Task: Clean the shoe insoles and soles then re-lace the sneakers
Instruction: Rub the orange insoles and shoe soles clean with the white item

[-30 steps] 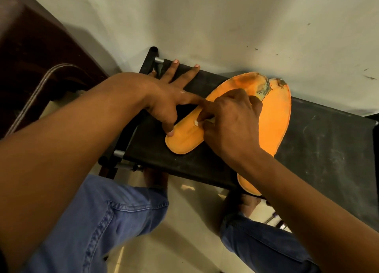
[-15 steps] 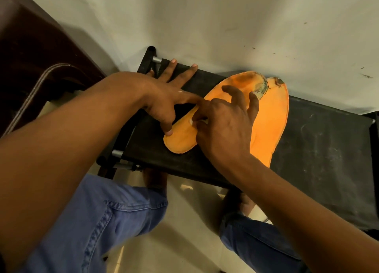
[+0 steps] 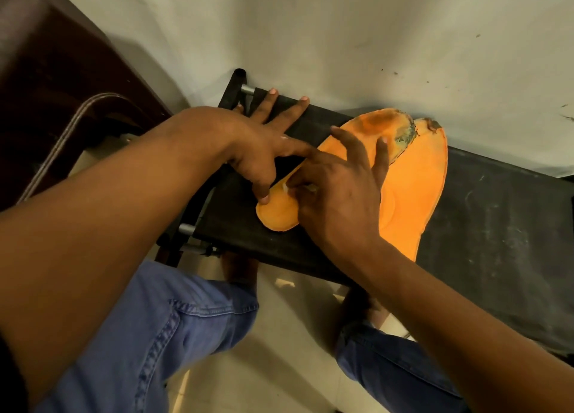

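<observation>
A: Where are the insoles lying?

B: Two flat orange foam insoles are lying on a black fabric stool seat (image 3: 484, 226) with a dark frame. The left orange insole (image 3: 357, 139) is overlapping the right orange insole (image 3: 416, 195), its toe end at about one o'clock from its heel, which is pointing toward seven o'clock. Both toe ends are showing dark grime.

A: What is the left hand (image 3: 264, 151) doing?

B: It is pressing down at the heel half of the left orange insole. Its fingers are lying mostly straight: two are spreading out toward twelve o'clock over the seat, the index is reaching toward three o'clock, and the thumb tip is touching the insole near the heel. It is gripping nothing.

A: And the right hand (image 3: 338, 195)?

B: It is lying over the middle of the same insole. Its thumb and forefinger are pinching a small whitish scrap (image 3: 287, 187) against the surface, right beside the left thumb. What the scrap is, I cannot tell. The other fingers are fanning out toward twelve o'clock, their tips resting on the orange foam.

A: Anything around the stool?

B: At six o'clock, blue denim jeans (image 3: 161, 335) are covering the person's knees above pale floor tiles (image 3: 279, 366). A whitish scuffed wall (image 3: 341, 40) is filling twelve o'clock, and a dark brown wooden cabinet (image 3: 56, 71) is standing at ten o'clock.
</observation>
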Demonstrator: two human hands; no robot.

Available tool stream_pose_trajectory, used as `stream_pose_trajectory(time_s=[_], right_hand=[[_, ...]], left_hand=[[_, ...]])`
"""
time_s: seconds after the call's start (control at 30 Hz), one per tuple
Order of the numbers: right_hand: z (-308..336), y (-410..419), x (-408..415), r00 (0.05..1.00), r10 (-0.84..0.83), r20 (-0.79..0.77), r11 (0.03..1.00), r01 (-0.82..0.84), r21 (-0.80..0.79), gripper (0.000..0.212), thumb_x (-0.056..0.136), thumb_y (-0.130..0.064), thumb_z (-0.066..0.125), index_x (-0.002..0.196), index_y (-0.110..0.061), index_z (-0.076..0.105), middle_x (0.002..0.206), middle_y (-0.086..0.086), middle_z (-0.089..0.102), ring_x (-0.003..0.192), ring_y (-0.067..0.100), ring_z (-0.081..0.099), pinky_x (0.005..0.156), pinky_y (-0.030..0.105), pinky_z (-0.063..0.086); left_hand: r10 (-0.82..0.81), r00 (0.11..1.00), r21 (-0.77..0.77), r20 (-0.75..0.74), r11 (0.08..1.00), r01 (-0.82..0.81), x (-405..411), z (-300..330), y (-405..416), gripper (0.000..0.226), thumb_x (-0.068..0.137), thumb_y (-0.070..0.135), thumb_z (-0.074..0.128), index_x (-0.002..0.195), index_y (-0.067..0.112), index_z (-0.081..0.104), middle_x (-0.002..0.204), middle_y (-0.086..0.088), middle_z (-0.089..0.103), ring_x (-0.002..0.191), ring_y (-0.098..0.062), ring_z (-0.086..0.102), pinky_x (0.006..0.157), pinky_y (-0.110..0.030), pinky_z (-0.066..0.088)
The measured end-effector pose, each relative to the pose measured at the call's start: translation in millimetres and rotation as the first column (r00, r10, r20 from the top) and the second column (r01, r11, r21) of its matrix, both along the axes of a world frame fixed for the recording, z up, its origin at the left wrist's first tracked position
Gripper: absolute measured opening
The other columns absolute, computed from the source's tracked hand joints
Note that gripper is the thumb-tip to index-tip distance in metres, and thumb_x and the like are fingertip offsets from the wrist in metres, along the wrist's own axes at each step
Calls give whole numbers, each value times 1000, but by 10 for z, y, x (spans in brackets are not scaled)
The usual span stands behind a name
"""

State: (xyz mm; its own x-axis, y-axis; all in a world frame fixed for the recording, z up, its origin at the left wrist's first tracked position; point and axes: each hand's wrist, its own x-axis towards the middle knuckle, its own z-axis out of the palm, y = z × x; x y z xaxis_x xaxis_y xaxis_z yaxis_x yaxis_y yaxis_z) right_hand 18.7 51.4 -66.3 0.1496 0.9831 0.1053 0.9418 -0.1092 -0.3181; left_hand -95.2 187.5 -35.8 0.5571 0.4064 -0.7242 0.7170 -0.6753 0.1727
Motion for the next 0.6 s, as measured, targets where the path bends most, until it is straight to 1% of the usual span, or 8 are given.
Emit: stream_pose_trajectory(time_s=[0.07,0.1,0.2,0.27,0.33,0.43,0.53,0.6], right_hand=[[0,-32,-94,997,72,-10,997,-72,6,6,77,-32,75,81,-34,79,96,-14,74,144,29,38,117,69,9],[8,-31,-102,996,86,11,996,-86,0,6,78,-33,74,82,-34,79,95,-14,74,145,29,37,117,68,8],[22,8,19,996,35,87,999,-35,-6,12,80,-29,69,84,-34,79,97,-14,74,145,30,37,117,68,9],[27,30,118,995,-27,93,1000,27,8,15,80,-26,66,85,-33,79,94,-12,75,142,32,39,116,68,11],[38,33,134,994,-55,93,998,55,8,16,81,-27,65,86,-31,79,93,-11,75,141,31,41,117,67,11],[51,4,-5,994,-4,110,1000,6,-15,17,81,-30,62,84,-33,79,99,-13,75,142,26,40,120,63,9],[47,-49,-130,993,65,97,998,-62,-30,13,79,-33,67,82,-34,79,94,-14,74,142,27,41,120,64,9],[77,-39,-90,984,45,173,997,-33,-68,14,80,-34,65,86,-34,79,98,-13,74,142,28,39,119,64,9]], left_hand=[[6,1000,-10,2,1000,-6,-2,9,0,115,78,31,84,147,68,-1,147,17,-54,138,-28,-48,119,-68,-8],[6,1000,-12,3,1000,-6,-1,11,1,116,77,31,84,146,68,-1,147,17,-54,138,-28,-48,119,-68,-8],[0,1000,0,-3,1000,0,-4,5,3,116,77,32,85,147,68,0,147,17,-54,139,-28,-48,119,-67,-7],[-8,1000,13,-10,1000,8,-4,3,-2,115,77,34,85,148,66,0,147,16,-54,139,-29,-48,120,-67,-6],[-16,1000,20,-16,1000,16,0,6,-3,116,77,34,85,148,66,-1,147,15,-55,139,-29,-48,119,-68,-5],[-6,1000,8,-13,1000,6,1,3,-1,116,77,34,85,148,67,-1,146,16,-55,139,-29,-48,119,-68,-7],[4,1000,4,-7,1000,-4,-5,-5,-2,116,77,33,84,146,69,-2,146,17,-55,139,-28,-47,119,-66,-9],[5,1000,4,-4,1000,-5,-6,-5,-1,116,77,32,85,146,69,-1,147,17,-54,139,-28,-47,119,-66,-9]])
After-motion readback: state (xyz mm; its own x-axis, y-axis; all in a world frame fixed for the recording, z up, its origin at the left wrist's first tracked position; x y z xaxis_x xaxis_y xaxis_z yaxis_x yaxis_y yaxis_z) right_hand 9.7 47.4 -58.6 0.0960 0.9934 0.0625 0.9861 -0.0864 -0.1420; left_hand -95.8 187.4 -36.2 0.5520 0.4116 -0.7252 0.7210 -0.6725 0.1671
